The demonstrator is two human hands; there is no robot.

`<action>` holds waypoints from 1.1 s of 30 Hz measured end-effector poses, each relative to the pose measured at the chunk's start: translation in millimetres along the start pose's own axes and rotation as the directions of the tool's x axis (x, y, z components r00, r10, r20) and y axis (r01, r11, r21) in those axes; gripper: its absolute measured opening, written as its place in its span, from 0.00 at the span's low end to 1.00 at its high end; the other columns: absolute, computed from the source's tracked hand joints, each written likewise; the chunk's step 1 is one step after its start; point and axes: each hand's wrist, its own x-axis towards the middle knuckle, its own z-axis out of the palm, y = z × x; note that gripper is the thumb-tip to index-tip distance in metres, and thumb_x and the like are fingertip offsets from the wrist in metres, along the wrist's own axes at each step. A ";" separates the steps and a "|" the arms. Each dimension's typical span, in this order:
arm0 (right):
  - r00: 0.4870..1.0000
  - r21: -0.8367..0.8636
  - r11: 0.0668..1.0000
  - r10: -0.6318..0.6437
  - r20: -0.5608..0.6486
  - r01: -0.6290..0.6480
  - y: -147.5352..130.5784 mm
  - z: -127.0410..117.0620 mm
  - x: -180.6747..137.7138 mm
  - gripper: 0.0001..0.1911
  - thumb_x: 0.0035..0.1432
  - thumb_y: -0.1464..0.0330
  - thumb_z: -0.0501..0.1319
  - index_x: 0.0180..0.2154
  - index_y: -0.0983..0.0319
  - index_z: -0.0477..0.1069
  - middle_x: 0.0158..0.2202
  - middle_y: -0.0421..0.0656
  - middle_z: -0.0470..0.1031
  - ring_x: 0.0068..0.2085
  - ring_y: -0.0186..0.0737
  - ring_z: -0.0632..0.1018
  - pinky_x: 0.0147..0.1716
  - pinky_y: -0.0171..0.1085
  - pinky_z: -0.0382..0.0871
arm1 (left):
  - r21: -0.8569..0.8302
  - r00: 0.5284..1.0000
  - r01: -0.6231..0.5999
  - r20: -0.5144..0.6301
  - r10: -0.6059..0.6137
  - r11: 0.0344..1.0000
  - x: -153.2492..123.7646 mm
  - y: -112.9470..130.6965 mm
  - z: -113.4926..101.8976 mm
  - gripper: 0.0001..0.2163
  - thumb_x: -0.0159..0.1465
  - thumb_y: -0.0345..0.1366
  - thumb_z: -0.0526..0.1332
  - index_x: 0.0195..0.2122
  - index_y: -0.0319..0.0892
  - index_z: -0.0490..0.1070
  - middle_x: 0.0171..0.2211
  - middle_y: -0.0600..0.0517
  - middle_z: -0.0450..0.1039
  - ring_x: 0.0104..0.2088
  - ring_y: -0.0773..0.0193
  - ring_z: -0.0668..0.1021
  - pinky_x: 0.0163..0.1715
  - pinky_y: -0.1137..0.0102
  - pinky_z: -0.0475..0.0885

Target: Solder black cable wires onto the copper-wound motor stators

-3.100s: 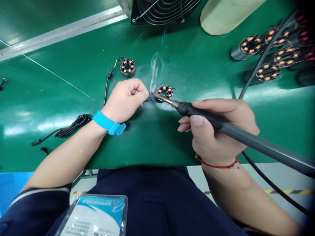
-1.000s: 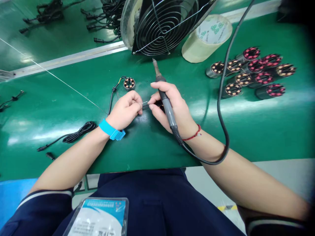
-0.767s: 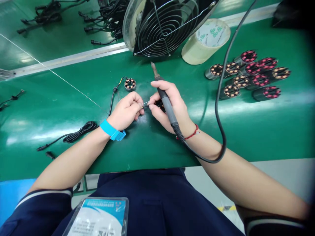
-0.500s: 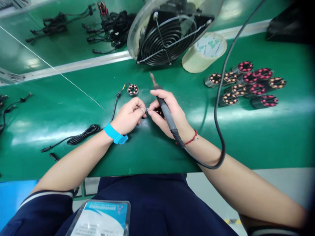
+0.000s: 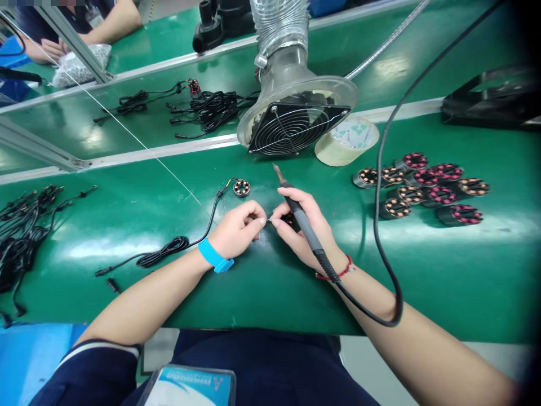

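Observation:
My left hand (image 5: 238, 228), with a blue wrist strap, is closed in a pinch on a thin wire at the middle of the green table (image 5: 443, 270). My right hand (image 5: 305, 228) holds a grey soldering iron (image 5: 301, 219) along the palm, tip pointing away, while its fingertips pinch the same wire. A small coil ring lies mostly hidden under my right fingers. A second coil ring (image 5: 241, 188) with a black cable (image 5: 169, 246) rests just beyond my left hand.
A fume fan (image 5: 295, 127) on a ribbed duct stands behind my hands, beside a tape roll (image 5: 347, 141). Several coil cylinders (image 5: 422, 189) cluster at the right. Black cable bundles (image 5: 25, 237) lie far left and beyond the rail (image 5: 211, 110). Another person's arm (image 5: 107, 25) shows top left.
The view has tilted up and pulled back, showing more of the far table. My hands keep pinching the wire; three seconds ago the iron's tip touched the coil ring with smoke rising.

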 end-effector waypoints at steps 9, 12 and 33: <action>0.999 -0.077 0.996 -0.045 0.009 0.046 -0.3 -3.6 1.2 0.24 0.57 0.73 0.59 0.55 0.54 0.62 0.32 0.36 0.74 0.36 0.37 0.78 0.45 0.43 0.73 | 0.312 0.979 -0.174 -0.049 0.199 0.934 0.8 4.5 -0.8 0.04 0.59 0.28 0.57 0.28 0.40 0.67 0.26 0.56 0.65 0.27 0.70 0.66 0.29 0.72 0.62; 1.000 -0.128 0.992 -0.017 -0.002 0.017 -5.2 -16.9 0.9 0.23 0.59 0.71 0.59 0.55 0.54 0.64 0.35 0.39 0.78 0.42 0.42 0.79 0.51 0.47 0.71 | 0.300 0.984 -0.126 -0.084 0.157 0.946 3.9 2.5 1.7 0.04 0.58 0.27 0.58 0.26 0.40 0.66 0.25 0.56 0.65 0.27 0.70 0.67 0.29 0.72 0.62; 0.944 -0.235 0.965 0.037 -0.328 -0.120 -25.1 -30.1 -93.3 0.11 0.57 0.63 0.66 0.42 0.56 0.74 0.36 0.43 0.80 0.29 0.41 0.80 0.27 0.42 0.76 | 0.298 0.984 -0.092 -0.118 0.133 0.950 4.3 1.0 15.8 0.09 0.53 0.21 0.57 0.21 0.40 0.62 0.27 0.54 0.67 0.27 0.70 0.68 0.27 0.70 0.63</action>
